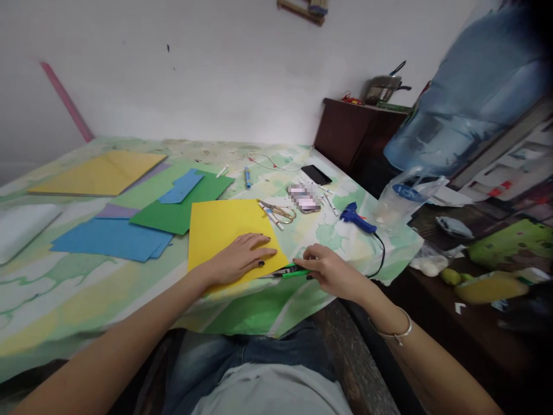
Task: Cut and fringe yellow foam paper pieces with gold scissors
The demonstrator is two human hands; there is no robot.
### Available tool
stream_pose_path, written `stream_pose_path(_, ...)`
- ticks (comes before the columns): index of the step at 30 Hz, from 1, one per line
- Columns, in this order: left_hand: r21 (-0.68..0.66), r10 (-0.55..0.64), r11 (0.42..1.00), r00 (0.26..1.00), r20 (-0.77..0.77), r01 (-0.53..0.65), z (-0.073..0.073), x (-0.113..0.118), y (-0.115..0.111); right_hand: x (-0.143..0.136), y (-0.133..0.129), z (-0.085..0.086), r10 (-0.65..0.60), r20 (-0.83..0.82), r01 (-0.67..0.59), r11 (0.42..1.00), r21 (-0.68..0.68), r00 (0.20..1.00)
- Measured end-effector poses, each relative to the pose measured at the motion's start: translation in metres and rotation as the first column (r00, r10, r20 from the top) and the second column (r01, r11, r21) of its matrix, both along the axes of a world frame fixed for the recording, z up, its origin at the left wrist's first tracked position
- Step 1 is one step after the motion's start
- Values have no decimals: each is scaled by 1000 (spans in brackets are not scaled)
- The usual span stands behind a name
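Observation:
A sheet of yellow paper (224, 230) lies near the front edge of the table. My left hand (239, 259) rests flat on it, fingers spread. At the paper's lower right corner, my right hand (330, 271) is closed around a slim green tool (296, 273) with a dark and metallic pointed end. The tool lies along the paper's near edge; its exact kind is unclear. Just beyond the paper are gold-handled scissors (283, 215) and a white marker (271, 216), close together.
Green card (173, 213) and blue sheets (112, 239) lie left, with yellow boards (103, 173) behind. A blue glue gun (356, 218) with a black cord sits right, near a plastic bag (395, 199). Farther back are a dark phone (317, 174) and a glue stick (247, 177).

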State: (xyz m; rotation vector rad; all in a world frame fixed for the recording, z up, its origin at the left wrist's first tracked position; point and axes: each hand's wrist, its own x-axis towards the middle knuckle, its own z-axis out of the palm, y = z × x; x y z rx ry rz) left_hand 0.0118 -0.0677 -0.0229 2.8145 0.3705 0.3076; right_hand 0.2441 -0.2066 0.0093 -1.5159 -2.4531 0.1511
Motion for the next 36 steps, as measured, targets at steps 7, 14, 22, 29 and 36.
stream_pose_path(7, 16, -5, 1000, 1000, 17, 5, 1, 1, -1, -6, 2, -2, 15, -26, -15, 1000, -6, 1000)
stream_pose_path(14, 18, -3, 1000, 999, 36, 3, 2, 2, -2, -9, 2, 3, 41, -54, -42, 999, -20, 998)
stream_pose_path(22, 20, 7, 1000, 998, 56, -8, 3, 2, -4, -14, 2, 3, 55, -44, -56, 998, -16, 998)
stream_pose_path(29, 11, -4, 1000, 996, 84, 4, -1, 3, 1, -14, 0, 0, 55, -44, -52, 997, 63, 998)
stream_pose_path(36, 21, -12, 1000, 991, 131, 9, -6, 4, 2, -29, 0, -3, 50, -19, -49, 996, 69, 999)
